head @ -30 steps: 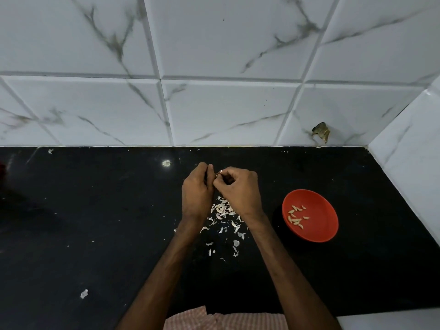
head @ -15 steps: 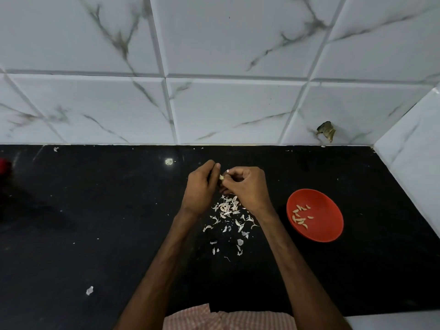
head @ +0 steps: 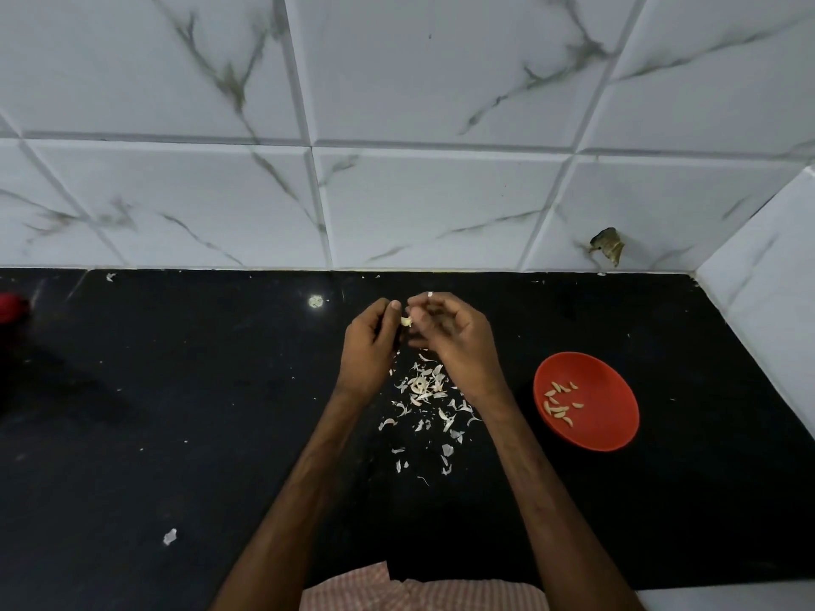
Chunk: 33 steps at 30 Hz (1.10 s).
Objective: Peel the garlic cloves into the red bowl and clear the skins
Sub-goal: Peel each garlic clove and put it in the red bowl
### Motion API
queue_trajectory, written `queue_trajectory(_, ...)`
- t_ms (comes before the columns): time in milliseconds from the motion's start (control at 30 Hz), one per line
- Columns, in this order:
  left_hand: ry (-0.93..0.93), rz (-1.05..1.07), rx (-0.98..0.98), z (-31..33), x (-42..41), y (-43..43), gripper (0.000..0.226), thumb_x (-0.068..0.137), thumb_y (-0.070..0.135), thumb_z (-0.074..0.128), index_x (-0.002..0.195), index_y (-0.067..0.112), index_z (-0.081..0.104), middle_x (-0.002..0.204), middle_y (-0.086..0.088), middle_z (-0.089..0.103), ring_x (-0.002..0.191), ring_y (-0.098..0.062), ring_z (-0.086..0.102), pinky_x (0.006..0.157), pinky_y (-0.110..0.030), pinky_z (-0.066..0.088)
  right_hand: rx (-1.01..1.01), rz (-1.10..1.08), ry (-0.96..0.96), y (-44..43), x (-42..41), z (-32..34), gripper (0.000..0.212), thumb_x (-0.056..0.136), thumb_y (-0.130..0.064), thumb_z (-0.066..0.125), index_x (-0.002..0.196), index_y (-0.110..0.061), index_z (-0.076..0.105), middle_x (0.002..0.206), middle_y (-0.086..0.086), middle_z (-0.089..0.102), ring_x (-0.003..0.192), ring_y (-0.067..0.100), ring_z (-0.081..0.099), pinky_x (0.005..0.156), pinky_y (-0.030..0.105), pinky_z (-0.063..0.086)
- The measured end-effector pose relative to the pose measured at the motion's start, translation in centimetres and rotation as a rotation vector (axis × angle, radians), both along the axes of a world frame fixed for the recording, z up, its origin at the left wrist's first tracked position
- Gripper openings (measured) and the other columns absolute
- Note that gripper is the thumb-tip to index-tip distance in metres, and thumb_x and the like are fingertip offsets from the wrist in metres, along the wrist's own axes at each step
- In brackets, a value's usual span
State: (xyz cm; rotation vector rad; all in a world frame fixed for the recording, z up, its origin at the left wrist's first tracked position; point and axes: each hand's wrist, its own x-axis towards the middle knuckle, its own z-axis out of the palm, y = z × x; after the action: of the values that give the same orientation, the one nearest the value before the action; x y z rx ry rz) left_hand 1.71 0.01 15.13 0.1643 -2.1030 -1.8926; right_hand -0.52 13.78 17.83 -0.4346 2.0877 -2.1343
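While the left hand (head: 369, 346) pinches a garlic clove (head: 406, 321) above the table (head: 132, 434) near its back edge, the right hand (head: 458, 341), fingers curled, picks at its skin. Peeled cloves (head: 559, 403): in red bowl (head: 611, 418), toward right edge. Skins (head: 423, 390): heaped beneath hands. Advice: strip from the tip, over the heap.

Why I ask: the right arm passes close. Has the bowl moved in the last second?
No. The bowl sits in the same spot below and slightly left of the dark wall mark; only the camera shifted.
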Motion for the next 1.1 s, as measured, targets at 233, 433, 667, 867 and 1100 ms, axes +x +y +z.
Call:
queue_trajectory(233, 0.002, 0.004, -0.042, 0.1, 0.3, 0.3, 0.035, 0.103, 0.03, 0.05, 0.07, 0.019, 0.049, 0.063, 0.003, 0.045, 0.062, -0.02, 0.042, 0.056, -0.051, 0.045, 0.089, -0.079, 0.12, -0.6, 0.5, -0.7, 0.011, 0.088, 0.005, 0.073, 0.096, -0.003, 0.072, 0.086, 0.002, 0.074, 0.082, 0.015, 0.075, 0.071, 0.026, 0.062)
queue_trajectory(433, 0.085, -0.04, -0.282, 1.1, 1.0, 0.8, 0.034, 0.106, 0.014, 0.048, 0.073, 0.021, 0.043, 0.062, 0.01, 0.042, 0.055, -0.003, 0.039, 0.052, -0.016, 0.032, 0.245, -0.133, 0.138, -0.6, 0.1, -1.2, 0.008, 0.095, -0.006, 0.068, 0.087, -0.005, 0.07, 0.076, 0.003, 0.071, 0.07, 0.017, 0.073, 0.065, 0.035, 0.063)
queue_trajectory(667, 0.097, -0.077, -0.36, 0.6, 0.8, 0.3, 0.028, 0.106, 0.029, 0.046, 0.082, 0.014, 0.051, 0.073, -0.001, 0.058, 0.066, -0.021, 0.056, 0.062, -0.048, 0.05, 0.256, -0.148, 0.057, -0.2, -0.1, -1.1, 0.028, 0.099, -0.019, 0.065, 0.072, -0.013, 0.068, 0.06, -0.004, 0.065, 0.048, 0.003, 0.055, 0.047, 0.013, 0.041)
queue_trajectory(867, 0.094, -0.106, -0.446, 0.5, 1.0, 0.4, 0.022, 0.105, 0.035, 0.042, 0.094, 0.02, 0.054, 0.083, 0.005, 0.064, 0.077, -0.014, 0.064, 0.07, -0.046, 0.055, 0.267, -0.149, 0.065, 0.2, 0.1, -1.2, 0.032, 0.099, -0.023, 0.064, 0.07, -0.009, 0.065, 0.063, 0.003, 0.066, 0.054, 0.007, 0.057, 0.057, 0.029, 0.047)
queue_trajectory(1100, 0.089, 0.027, -0.609, 0.7, 1.4, 2.1, 0.03, 0.107, 0.034, 0.037, 0.085, 0.017, 0.046, 0.074, 0.005, 0.052, 0.063, -0.015, 0.051, 0.056, -0.036, 0.042, 0.354, -0.27, 0.204, -0.2, 0.5, -1.5, 0.044, 0.104, -0.034, 0.053, 0.071, -0.009, 0.064, 0.056, 0.001, 0.056, 0.053, 0.021, 0.053, 0.054, 0.045, 0.048)
